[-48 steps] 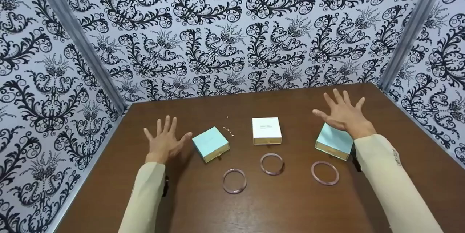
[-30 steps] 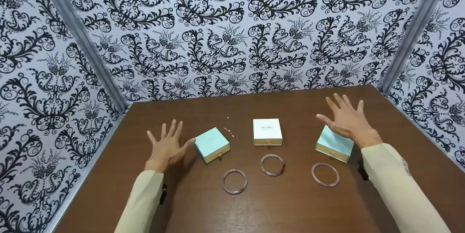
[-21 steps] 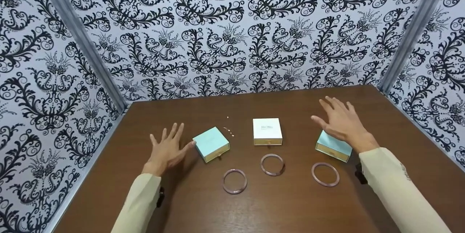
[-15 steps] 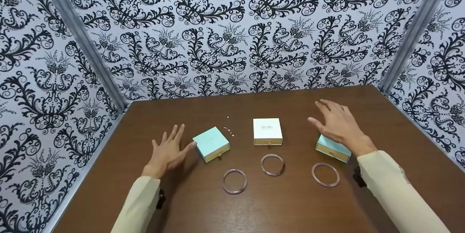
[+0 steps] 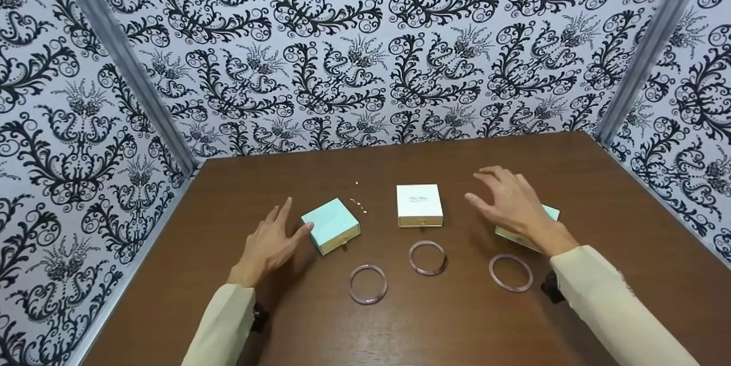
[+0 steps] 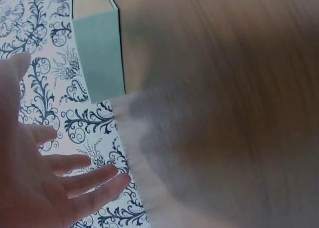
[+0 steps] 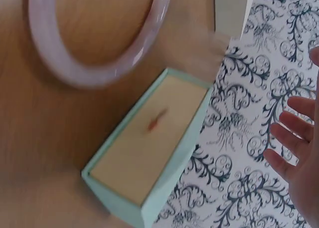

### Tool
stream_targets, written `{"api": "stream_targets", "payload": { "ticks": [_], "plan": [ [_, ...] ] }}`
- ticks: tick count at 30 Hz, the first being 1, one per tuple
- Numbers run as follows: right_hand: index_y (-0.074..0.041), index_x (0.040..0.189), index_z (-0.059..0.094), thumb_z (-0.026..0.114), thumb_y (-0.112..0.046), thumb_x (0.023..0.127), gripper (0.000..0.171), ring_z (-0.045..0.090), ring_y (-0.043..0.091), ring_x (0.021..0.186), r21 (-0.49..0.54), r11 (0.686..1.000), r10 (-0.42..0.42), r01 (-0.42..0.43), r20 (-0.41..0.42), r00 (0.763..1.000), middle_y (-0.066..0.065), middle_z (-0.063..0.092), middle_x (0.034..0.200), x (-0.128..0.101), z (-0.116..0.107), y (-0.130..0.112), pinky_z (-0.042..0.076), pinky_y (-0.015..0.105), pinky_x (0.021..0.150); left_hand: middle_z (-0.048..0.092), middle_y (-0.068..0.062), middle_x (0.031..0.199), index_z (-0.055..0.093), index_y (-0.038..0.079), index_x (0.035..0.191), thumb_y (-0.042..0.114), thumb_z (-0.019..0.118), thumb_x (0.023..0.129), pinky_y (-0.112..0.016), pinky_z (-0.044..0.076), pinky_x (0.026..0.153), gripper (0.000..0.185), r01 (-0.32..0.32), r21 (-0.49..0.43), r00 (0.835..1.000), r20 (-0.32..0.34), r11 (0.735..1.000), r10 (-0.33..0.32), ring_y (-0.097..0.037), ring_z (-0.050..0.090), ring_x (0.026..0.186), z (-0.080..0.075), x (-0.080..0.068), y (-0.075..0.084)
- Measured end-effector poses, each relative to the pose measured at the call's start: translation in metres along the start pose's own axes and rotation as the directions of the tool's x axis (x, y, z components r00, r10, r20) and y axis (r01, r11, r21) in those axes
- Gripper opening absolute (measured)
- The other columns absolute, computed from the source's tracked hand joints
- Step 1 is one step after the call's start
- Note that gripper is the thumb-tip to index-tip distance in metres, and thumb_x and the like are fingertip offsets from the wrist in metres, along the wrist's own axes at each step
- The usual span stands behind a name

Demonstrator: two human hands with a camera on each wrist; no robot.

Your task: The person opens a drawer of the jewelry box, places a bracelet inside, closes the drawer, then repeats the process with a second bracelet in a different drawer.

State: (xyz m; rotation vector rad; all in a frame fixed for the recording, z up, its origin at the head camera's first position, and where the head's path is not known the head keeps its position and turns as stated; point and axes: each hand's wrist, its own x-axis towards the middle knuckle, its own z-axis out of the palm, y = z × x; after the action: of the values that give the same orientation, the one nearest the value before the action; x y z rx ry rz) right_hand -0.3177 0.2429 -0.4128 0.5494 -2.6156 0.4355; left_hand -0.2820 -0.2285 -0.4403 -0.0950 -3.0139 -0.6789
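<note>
My left hand hovers with fingers extended just left of a mint-green drawer box; its thumb tip overlaps that box's left edge in the head view. Over on the right, my right hand is held above a second mint-green box, loosely bent and holding nothing, hiding much of that box in the head view. Between them stands a white drawer box with a tan front. Three pale purple bangles lie nearer: a left bangle, a middle bangle and a right bangle.
Small pale bits, perhaps earrings, lie between the left green box and the white box. The brown wooden table is bounded at the back and sides by patterned black-and-white walls.
My right hand has moved left and toward me, its fingers bending from spread to loosely curved. The left hand has turned slightly and shifted right, closer to the green box. Boxes and bangles stay put.
</note>
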Motion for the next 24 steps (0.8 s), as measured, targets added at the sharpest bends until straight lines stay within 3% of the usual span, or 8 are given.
{"api": "stream_targets", "payload": {
  "ticks": [11,17,24],
  "plan": [
    [-0.002,0.125,0.067,0.070,-0.037,0.092,0.048,0.059,0.038,0.121,0.219,0.975,0.037,-0.038,0.010,0.999,0.017,0.063,0.129,-0.006,0.020,-0.036,0.041,0.059,0.106,0.027,-0.030,0.160,0.016,0.015,0.162,0.076,0.046,0.091,-0.072,0.029,0.110,0.099,0.053,-0.124,0.999,0.000,0.991,-0.053,-0.050,0.031,0.145,0.003,-0.003,0.003],
    [-0.004,0.122,0.069,0.072,-0.036,0.091,0.045,0.061,0.037,0.120,0.315,0.945,0.086,-0.090,0.029,0.996,0.013,0.063,0.127,-0.005,0.025,-0.053,0.045,0.056,0.106,0.023,-0.025,0.164,0.020,0.012,0.160,0.072,0.050,0.091,-0.071,0.021,0.116,0.096,0.081,-0.242,0.997,0.016,0.967,-0.080,-0.047,0.024,0.150,0.003,-0.003,0.004],
    [-0.003,0.125,0.067,0.072,-0.037,0.092,0.048,0.060,0.032,0.118,0.431,0.885,0.151,-0.178,0.097,0.984,0.011,0.062,0.125,-0.005,0.030,-0.074,0.047,0.052,0.103,0.034,-0.027,0.158,0.022,0.007,0.159,0.064,0.055,0.094,-0.066,0.027,0.116,0.092,0.075,-0.355,0.997,-0.006,0.932,-0.082,-0.045,0.033,0.146,0.007,-0.004,0.004]
  ]
}}
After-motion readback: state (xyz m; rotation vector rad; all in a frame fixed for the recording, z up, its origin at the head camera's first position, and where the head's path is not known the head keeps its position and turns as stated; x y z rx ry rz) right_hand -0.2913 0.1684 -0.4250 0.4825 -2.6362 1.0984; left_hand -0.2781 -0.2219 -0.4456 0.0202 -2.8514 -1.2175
